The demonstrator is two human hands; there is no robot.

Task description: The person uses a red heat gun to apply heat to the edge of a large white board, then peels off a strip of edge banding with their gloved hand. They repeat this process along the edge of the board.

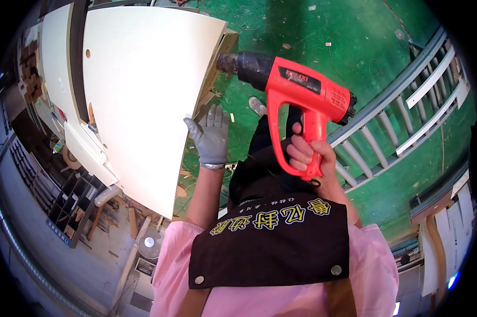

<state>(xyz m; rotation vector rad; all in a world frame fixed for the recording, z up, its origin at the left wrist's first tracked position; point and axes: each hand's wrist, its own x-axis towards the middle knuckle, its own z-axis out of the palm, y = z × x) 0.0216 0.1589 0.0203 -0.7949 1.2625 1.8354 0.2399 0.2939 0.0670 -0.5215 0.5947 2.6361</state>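
My right hand (313, 154), bare, is wrapped around the handle of a red heat gun (329, 101). The gun's black body and dark metal nozzle point left, close to the right edge of a large white panel (143, 90). That panel has a curved outline and a small round hole near its left side. In a grey work glove, my left hand (212, 138) lies along the same edge, its fingers stretched out and its thumb over the panel's top face. Whether the nozzle touches the edge, I cannot tell.
A metal roller conveyor (378, 145) runs along the right over a green floor (281, 34) with scraps on it. Left of the panel are another pale panel (57, 47) and a dark compartment rack (75, 208). A shoe (257, 106) shows below the gun.
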